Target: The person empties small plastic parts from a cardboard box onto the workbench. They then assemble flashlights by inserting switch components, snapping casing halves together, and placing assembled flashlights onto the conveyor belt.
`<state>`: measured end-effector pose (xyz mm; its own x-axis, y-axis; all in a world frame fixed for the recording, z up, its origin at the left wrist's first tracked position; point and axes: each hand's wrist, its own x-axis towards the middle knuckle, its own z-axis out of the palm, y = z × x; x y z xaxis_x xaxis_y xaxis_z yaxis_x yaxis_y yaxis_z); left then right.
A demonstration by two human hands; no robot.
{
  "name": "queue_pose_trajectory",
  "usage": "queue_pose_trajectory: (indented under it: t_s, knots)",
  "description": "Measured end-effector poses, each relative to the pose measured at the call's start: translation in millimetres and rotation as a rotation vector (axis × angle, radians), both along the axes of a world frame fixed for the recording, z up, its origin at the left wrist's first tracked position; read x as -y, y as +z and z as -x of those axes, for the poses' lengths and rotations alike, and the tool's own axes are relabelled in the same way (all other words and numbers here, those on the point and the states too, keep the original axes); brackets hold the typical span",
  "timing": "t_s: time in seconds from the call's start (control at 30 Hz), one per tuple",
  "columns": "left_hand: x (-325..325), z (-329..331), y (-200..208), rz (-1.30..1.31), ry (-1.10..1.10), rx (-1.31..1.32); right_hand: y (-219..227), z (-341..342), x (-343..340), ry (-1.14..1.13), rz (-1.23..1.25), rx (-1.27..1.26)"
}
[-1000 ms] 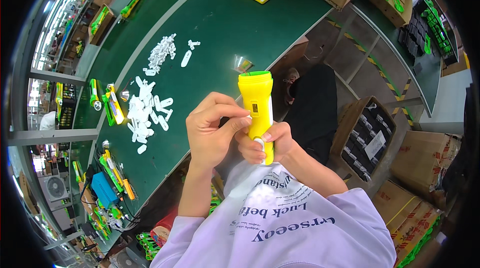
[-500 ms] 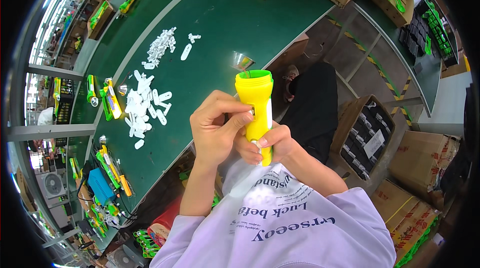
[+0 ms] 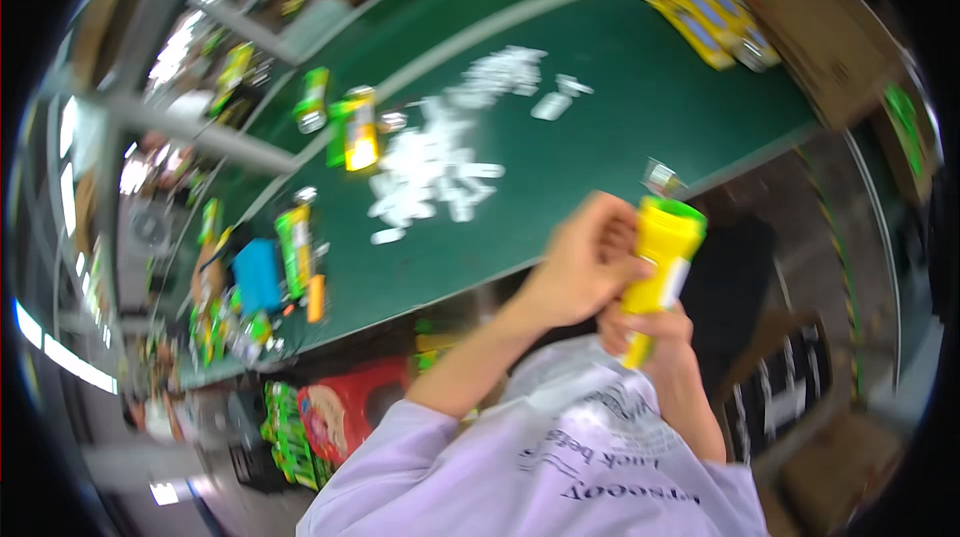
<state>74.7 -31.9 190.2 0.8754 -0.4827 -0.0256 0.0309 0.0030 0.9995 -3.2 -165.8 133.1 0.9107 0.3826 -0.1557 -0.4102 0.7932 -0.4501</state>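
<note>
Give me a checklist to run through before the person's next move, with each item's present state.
1. Right hand grips the yellow flashlight body: ok, around its narrow lower part.
2. Left hand is beside the body: ok, at its left side.
3. Small part between the left fingertips: cannot tell, too blurred.
4. White pieces lie on the green table: ok, loosely heaped.
5. Silver reflector sits in the body's wide end: not ok, it shows beyond the rim.
6. View is sharp: not ok, blurred.
</note>
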Motion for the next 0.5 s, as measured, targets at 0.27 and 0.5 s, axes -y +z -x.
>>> queue_pose_trajectory:
  t_s: [0.27,0.5]
  knots:
    - [-19.7,-1.1,5.7,0.116,-0.322,-0.135,8.1,-0.5,-13.5,-0.051,0.235,-0.003]
    - [-13.9,-0.6,0.4,0.216,-0.243,-0.26,11.0,-6.3,-18.7,-0.149,0.336,-0.039]
